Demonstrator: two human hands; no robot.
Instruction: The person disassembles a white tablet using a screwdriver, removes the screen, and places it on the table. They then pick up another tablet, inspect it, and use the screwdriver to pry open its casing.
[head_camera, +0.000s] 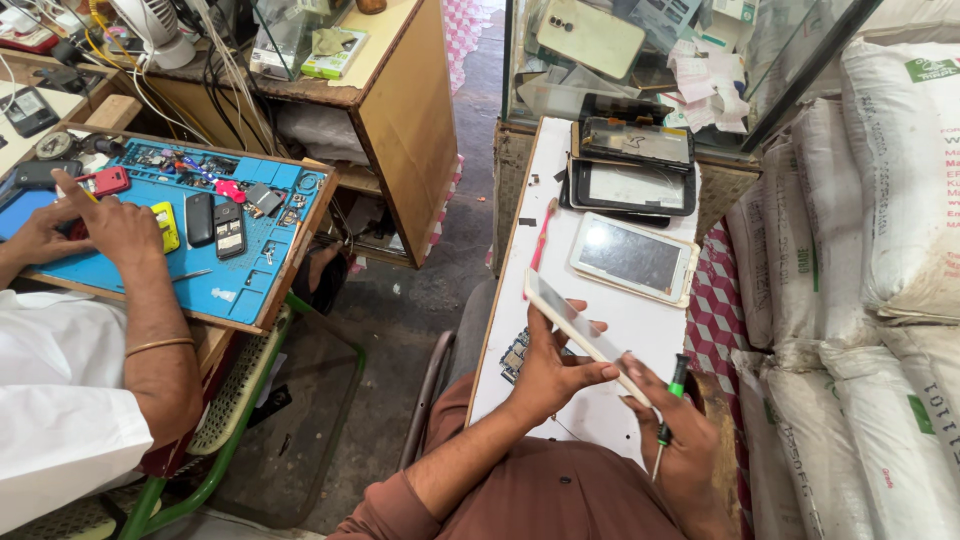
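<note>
Your left hand (548, 372) grips one thin pale phone panel (585, 338), tilted edge-up over the white bench (640, 330) so its side shows. Your right hand (680, 440) pinches its lower end while also clasping one green-handled screwdriver (670, 410), tip down. Beyond lie one white tablet (632, 258) and two stacked dark screens (632, 165).

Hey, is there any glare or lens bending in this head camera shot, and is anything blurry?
Head view: daylight glare whitens the phone panel held in the left hand; wide-angle distortion bows the sacks and blue mat near the edges; the right hand and screwdriver look sharp.
</note>
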